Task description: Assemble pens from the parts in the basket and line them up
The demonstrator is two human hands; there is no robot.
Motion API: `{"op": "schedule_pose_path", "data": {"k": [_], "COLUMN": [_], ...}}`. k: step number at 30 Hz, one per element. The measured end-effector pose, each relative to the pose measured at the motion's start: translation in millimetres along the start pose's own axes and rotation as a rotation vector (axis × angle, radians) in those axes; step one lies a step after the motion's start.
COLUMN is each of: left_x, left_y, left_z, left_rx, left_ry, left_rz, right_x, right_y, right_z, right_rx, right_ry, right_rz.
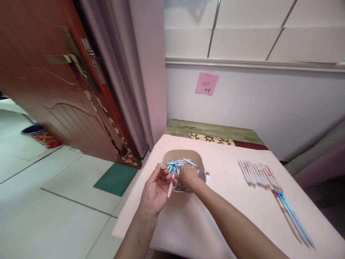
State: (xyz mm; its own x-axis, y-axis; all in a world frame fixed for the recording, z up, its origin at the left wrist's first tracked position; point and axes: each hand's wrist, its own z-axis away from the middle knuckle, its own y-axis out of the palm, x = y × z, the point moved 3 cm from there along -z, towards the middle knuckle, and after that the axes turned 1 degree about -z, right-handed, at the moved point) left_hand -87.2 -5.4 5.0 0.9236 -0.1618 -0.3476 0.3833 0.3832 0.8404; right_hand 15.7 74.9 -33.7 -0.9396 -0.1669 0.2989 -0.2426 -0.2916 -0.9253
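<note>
In the left hand, curled fingers hold a pen; right hand's are hidden.

1 left hand, 1 right hand, 1 beige tub, 1 pink note, 1 door; pens uncountable.

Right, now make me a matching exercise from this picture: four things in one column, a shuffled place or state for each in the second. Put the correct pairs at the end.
Column 1
1. Left hand
2. Pink note
3. Right hand
4. Green mat

Column 2
A. Down in the tub
B. Lying on the tiled floor
C. Holding a pale pen-like piece
D. Stuck to the wall

Pairs: 1-C, 2-D, 3-A, 4-B
</note>
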Motion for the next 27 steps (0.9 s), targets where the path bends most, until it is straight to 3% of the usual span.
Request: {"op": "schedule_pose_path", "data": {"k": [3,8,12,18,23,27], "left_x": [0,2,13,27,31,36], "left_y": [1.5,5.5,12.7,19.7,22.6,26.5], "left_z": [2,4,4,7,12,14], "left_rx": [0.009,0.033,0.063,0.100,0.099,0.125], "left_ry": [-0.016,-0.044,-0.075,-0.108,-0.097,-0.092], "left_rz": [0.007,-0.011,-0.039,-0.058,-0.079,-0.108], "right_x": [-4,-26,-33,-39,-50,-50], "right_y": [-1,-20,-30,-25,-26,-27], "right_z": [-1,14,31,43,46,53], "right_rx": [0.011,0.032,-0.043,-0.110,-0.163,-0.101], "right_ry": [0.032,0.008,0.005,0.063,0.119,0.099], "right_rz": [-0.186,-0.645,-1.006,-1.409,-1.484,-1.503]}}
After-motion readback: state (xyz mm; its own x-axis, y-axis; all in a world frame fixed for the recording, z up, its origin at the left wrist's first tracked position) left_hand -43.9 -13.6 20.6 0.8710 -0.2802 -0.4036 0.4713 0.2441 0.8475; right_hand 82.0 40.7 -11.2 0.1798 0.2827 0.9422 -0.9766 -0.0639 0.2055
